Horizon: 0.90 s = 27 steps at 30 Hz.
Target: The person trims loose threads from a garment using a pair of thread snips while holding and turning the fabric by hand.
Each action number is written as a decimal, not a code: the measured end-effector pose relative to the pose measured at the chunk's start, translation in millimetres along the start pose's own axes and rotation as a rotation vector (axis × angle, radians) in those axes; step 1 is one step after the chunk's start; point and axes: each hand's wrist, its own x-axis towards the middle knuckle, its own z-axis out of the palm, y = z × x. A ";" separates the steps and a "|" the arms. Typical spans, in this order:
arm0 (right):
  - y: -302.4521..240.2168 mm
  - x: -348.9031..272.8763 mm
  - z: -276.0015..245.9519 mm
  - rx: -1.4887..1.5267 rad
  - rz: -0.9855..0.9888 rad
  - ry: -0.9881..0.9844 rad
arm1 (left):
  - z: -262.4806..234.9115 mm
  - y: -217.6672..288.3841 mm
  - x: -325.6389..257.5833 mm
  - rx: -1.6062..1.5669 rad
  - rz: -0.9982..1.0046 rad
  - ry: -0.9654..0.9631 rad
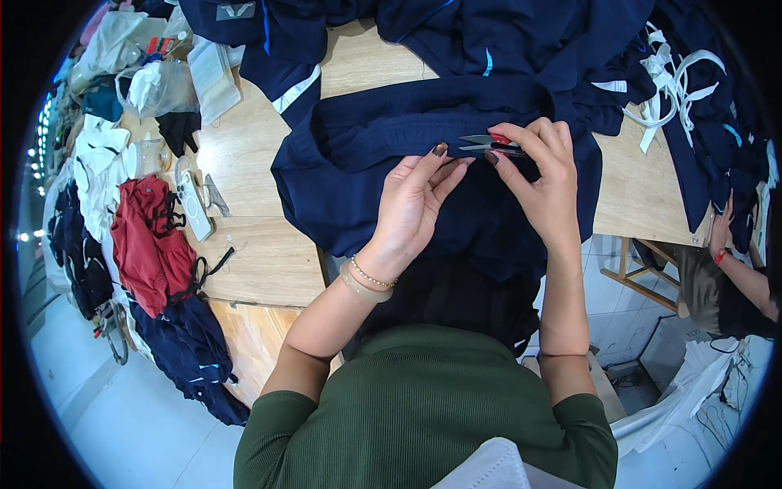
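A navy blue garment (342,204) with a wide banded opening lies across the table edge in front of me. My left hand (414,200) pinches the edge of its band, thumb and fingertips pressed together on the cloth. Just right of those fingertips, my right hand (542,175) grips small thread snips (499,141) with red on the handle. Their two blades point left and stand apart, close to the band's edge. Whether a thread lies between the blades is too small to make out.
More navy garments (521,41) are heaped along the table's far side, with white strips (672,81) at right. A red garment (155,236), a phone (193,200) and plastic bags lie left on the wooden table (252,179). Another person's hand (720,228) rests on cloth at far right.
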 end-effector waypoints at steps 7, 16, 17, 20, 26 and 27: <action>0.3 1.2 1.0 0.001 -0.012 0.004 | -3.4 2.4 -0.4 0.033 0.004 0.005; -0.2 2.5 2.4 0.001 -0.027 0.008 | 1.1 4.8 -2.5 0.068 0.008 -0.002; -0.2 2.6 3.5 -0.001 -0.026 0.009 | 3.5 6.3 -3.4 0.068 -0.008 0.010; -0.6 3.2 7.6 0.045 -0.035 0.017 | 7.2 7.5 -5.2 0.078 -0.017 0.031; -2.2 3.6 4.2 -0.001 -0.040 0.003 | 6.5 6.7 -5.6 0.091 -0.001 0.034; -1.7 3.3 4.1 -0.012 -0.045 0.003 | 6.5 6.2 -5.5 0.091 0.004 0.039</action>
